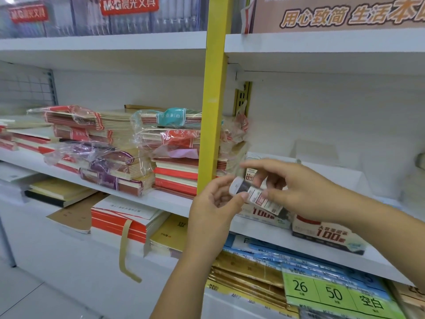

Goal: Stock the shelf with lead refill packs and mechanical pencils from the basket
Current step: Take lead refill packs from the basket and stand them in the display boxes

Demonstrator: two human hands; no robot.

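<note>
Pinching a small white-capped lead refill tube (244, 189), left hand (213, 206) and right hand (301, 189) fingertips apparently orient it for shelving.

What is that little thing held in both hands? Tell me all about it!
It is a small lead refill pack, a short tube. One end has a rounded white cap, the middle looks dark, and the other end has a white label with red print, too blurred to read. It looks like plastic. It is tilted, cap end higher and leftward. The left hand pinches the cap end; the right hand pinches the label end. It hangs in front of the white shelf.
</note>
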